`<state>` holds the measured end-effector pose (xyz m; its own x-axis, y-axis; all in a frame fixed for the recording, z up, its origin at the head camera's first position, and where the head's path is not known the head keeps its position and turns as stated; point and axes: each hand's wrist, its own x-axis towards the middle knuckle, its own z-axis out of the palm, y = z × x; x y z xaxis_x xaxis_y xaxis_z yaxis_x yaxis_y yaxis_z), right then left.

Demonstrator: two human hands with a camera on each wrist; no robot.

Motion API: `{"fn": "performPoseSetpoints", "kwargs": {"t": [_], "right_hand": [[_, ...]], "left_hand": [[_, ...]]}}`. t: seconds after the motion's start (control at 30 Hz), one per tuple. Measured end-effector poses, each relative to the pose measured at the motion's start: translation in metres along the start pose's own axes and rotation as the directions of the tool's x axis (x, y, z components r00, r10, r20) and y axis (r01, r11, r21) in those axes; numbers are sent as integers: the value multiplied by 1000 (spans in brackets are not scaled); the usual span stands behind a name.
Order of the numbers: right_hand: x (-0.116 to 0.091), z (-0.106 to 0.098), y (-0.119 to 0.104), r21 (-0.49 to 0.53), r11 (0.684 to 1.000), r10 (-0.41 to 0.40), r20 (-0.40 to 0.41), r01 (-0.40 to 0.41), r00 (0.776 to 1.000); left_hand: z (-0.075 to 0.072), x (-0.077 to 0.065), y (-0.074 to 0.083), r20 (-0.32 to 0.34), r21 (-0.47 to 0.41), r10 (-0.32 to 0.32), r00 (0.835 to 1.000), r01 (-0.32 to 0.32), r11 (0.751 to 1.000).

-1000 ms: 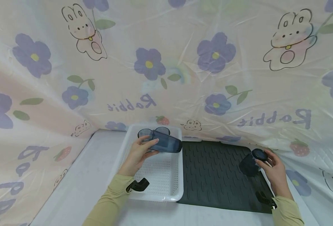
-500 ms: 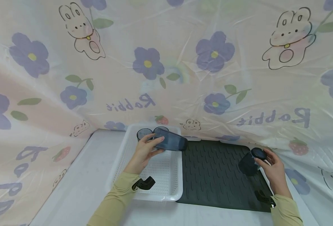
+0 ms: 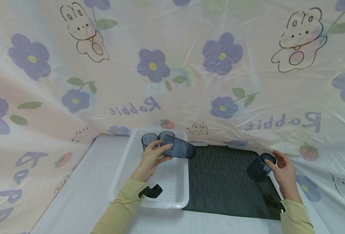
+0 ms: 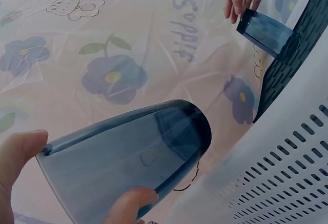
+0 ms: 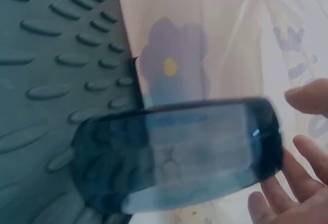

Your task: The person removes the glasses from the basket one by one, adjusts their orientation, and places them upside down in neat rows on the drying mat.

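Observation:
My left hand holds a tapered blue drinking glass sideways above the basket's right edge. In the left wrist view, thumb and fingers grip this glass near its rim, and its thick base points away. A second blue glass stands upside down on the dark ribbed mat. Beside its base is my right hand. In the right wrist view, the fingers are spread near the base of that glass, with the thumb apart from it.
The white perforated basket stands left of the mat. Two more blue glasses, one at the left and one at the right, sit at its back. A printed curtain hangs close behind the basket and mat.
My left hand has moved right with its glass, from over the basket toward the mat. My right fingers have spread and let go of the glass on the mat.

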<state>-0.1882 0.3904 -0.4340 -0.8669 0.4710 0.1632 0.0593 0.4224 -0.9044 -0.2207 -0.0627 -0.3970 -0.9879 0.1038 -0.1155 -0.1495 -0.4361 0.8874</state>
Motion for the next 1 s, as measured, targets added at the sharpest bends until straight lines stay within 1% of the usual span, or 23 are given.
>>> {"fn": "performPoseSetpoints", "kwargs": {"t": [0.1, 0.2, 0.27, 0.37, 0.43, 0.5, 0.6, 0.67, 0.77, 0.9, 1.0], "right_hand": [[-1, -1, -9, 7, 999, -44, -7, 44, 999], [-3, 0, -19, 31, 997, -71, 1, 71, 997], [-5, 2, -25, 37, 996, -85, 9, 84, 996], [-9, 5, -32, 59, 989, -134, 22, 132, 991], [-10, 8, -35, 123, 978, -175, 36, 169, 984], [-12, 10, -37, 205, 957, -219, 58, 203, 974], [-14, 13, -40, 316, 926, -252, 111, 206, 961], [-16, 16, -41, 339, 920, -258, 150, 195, 955], [-17, 21, -44, 306, 934, -246, 180, 184, 952], [-18, 31, -45, 228, 956, -232, 199, 185, 952], [-21, 39, -44, 211, 958, -239, 226, 192, 944]], "left_hand": [[1, -1, 0, 3, -7, 4, 1000, -4, 1000], [2, 0, -1, 7, -18, 10, 1000, -10, 1000], [2, 1, -2, 12, -16, 13, 1000, -13, 1000], [3, 2, -2, 16, -3, 13, 1000, -13, 1000], [3, 2, -2, 22, 10, 15, 1000, -15, 1000], [4, 2, -2, 24, 17, 16, 1000, -17, 1000], [5, 2, -2, 21, 10, 22, 1000, -22, 1000], [6, 2, -2, 16, 4, 26, 1000, -26, 1000], [7, 2, -2, 16, -2, 28, 999, -27, 1000], [8, 2, -2, 19, -1, 23, 1000, -23, 1000], [9, 1, -2, 21, -6, 19, 1000, -19, 1000]]}}
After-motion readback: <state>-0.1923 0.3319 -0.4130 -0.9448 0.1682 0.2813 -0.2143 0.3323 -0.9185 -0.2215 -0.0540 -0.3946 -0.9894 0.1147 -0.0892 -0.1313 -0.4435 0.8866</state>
